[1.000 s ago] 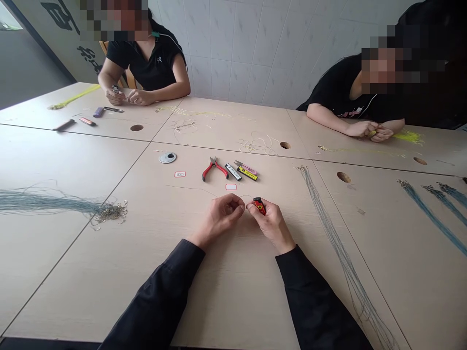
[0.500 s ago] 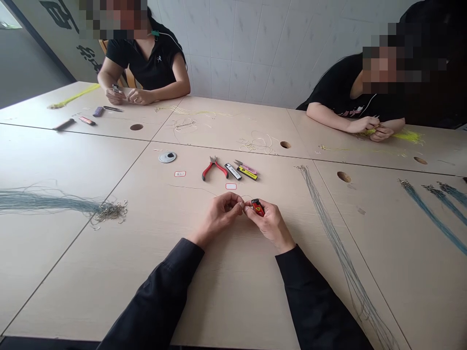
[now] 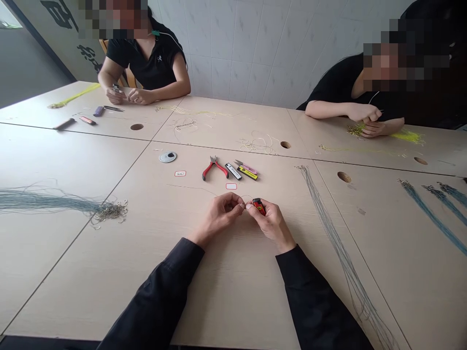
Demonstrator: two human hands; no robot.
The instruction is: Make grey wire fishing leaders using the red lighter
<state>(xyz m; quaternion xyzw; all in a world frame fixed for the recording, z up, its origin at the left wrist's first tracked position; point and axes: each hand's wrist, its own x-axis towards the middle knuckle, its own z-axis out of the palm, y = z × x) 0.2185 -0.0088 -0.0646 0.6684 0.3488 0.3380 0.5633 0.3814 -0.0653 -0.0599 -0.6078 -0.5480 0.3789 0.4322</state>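
Note:
My left hand (image 3: pixel 225 214) pinches a thin cord (image 3: pixel 197 187), whose loose end trails left over the table. Close beside it, my right hand (image 3: pixel 270 221) is closed around a red lighter (image 3: pixel 259 206) with a black top, its thumb and fingertip near the left fingertips at the cord. A small loop of cord shows just above the fingertips. Beyond my hands lie red-handled pliers (image 3: pixel 215 169), a white lighter (image 3: pixel 233 171), a yellow lighter (image 3: pixel 247 173) and a pink tool (image 3: pixel 248 167).
Blue-grey cord bundles lie at the left (image 3: pixel 47 201) and right (image 3: pixel 328 233), more at the far right (image 3: pixel 434 214). A metal disc (image 3: pixel 168 157) lies beyond the pliers. Two people (image 3: pixel 146 63) (image 3: pixel 339 92) sit across the table (image 3: pixel 233 291), handling small items.
My right fingertips and the lighter have shifted very slightly right. Across the table, the right-hand person's hands have moved apart above the yellow cords.

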